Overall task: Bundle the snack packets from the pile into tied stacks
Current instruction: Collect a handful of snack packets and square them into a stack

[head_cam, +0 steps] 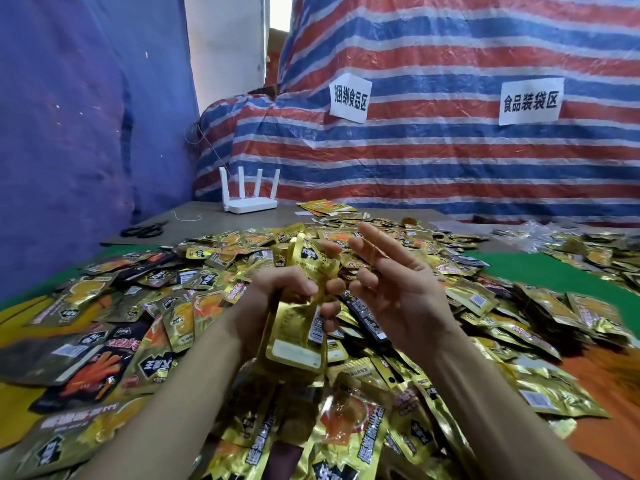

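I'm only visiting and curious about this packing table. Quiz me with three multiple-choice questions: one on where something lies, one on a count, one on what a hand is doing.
1. Where do the black scissors lie?
A. On the grey board, left of the white router
B. On top of the packet pile
C. Hanging on the striped tarp

2. How many antennas stand on the router?
A. Two
B. Four
C. Six

3. What is the left hand doing?
A. Lying flat on the green cloth
B. Gripping a stack of gold packets
C. Holding the scissors

Answers:
1 A: the scissors sit on the board at far left, with the router further right.
2 B: four white antennas rise from its back.
3 B: its fingers curl round the stack, while the right hand is open beside it.
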A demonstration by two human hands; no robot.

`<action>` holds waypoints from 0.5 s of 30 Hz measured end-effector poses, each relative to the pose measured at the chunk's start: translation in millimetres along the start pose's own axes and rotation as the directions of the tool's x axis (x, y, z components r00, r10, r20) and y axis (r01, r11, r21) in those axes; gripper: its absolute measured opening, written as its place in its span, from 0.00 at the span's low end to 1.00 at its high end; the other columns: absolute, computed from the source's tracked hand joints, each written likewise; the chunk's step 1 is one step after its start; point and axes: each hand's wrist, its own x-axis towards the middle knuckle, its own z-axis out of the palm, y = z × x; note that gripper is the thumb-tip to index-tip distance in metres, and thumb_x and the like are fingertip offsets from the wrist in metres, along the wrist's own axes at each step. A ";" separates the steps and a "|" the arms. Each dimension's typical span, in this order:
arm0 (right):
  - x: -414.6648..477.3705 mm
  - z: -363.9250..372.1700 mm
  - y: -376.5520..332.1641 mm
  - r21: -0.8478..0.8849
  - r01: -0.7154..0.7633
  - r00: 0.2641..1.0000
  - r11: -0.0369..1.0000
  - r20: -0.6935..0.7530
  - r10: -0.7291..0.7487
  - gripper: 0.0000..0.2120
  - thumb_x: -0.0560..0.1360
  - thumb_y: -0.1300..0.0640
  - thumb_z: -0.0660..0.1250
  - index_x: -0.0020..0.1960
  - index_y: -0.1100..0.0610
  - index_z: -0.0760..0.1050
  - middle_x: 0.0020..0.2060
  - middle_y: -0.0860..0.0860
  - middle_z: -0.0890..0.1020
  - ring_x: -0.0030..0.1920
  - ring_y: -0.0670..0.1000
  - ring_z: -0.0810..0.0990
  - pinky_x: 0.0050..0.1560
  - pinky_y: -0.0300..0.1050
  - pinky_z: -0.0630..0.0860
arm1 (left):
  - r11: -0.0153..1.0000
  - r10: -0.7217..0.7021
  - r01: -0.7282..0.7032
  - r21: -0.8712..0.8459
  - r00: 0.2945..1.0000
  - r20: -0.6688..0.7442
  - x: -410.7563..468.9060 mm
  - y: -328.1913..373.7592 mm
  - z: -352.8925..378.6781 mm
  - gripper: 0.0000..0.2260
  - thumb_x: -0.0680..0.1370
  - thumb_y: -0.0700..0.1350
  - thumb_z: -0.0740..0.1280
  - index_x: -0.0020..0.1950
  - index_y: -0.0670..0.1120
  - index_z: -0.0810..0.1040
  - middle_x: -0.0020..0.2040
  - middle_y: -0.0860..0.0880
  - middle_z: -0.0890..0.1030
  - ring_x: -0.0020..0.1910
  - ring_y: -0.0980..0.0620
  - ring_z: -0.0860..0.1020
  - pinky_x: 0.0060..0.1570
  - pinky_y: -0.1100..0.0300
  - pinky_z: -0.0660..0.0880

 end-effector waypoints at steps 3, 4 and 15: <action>-1.5 -0.8 3.6 -0.132 -0.016 1.000 0.991 -0.012 0.014 0.15 0.73 0.66 0.67 0.54 0.55 0.87 0.53 0.59 0.86 0.35 0.50 0.84 0.34 0.42 0.82 | 0.994 0.033 -0.023 0.104 0.996 -0.088 3.0 -3.8 3.8 0.10 0.63 0.45 0.70 0.42 0.44 0.79 0.39 0.47 0.75 0.38 0.50 0.75 0.43 0.55 0.75; -2.2 -1.6 4.0 -0.161 -0.022 1.000 0.987 -0.012 0.020 0.15 0.72 0.65 0.69 0.55 0.54 0.86 0.55 0.59 0.86 0.39 0.53 0.86 0.35 0.43 0.83 | 0.993 0.055 -0.042 0.111 0.992 -0.113 4.2 -4.7 4.7 0.09 0.63 0.44 0.69 0.42 0.44 0.80 0.39 0.47 0.76 0.37 0.50 0.76 0.43 0.55 0.75; -8.9 0.9 19.7 -0.792 -0.040 0.994 0.609 -0.094 -0.057 0.23 0.70 0.58 0.80 0.64 0.52 0.82 0.54 0.47 0.87 0.56 0.46 0.85 0.59 0.55 0.82 | 0.599 0.799 -0.472 0.646 0.315 -0.511 23.8 -14.8 -1.5 0.23 0.69 0.42 0.75 0.58 0.63 0.76 0.41 0.49 0.79 0.38 0.50 0.79 0.38 0.56 0.79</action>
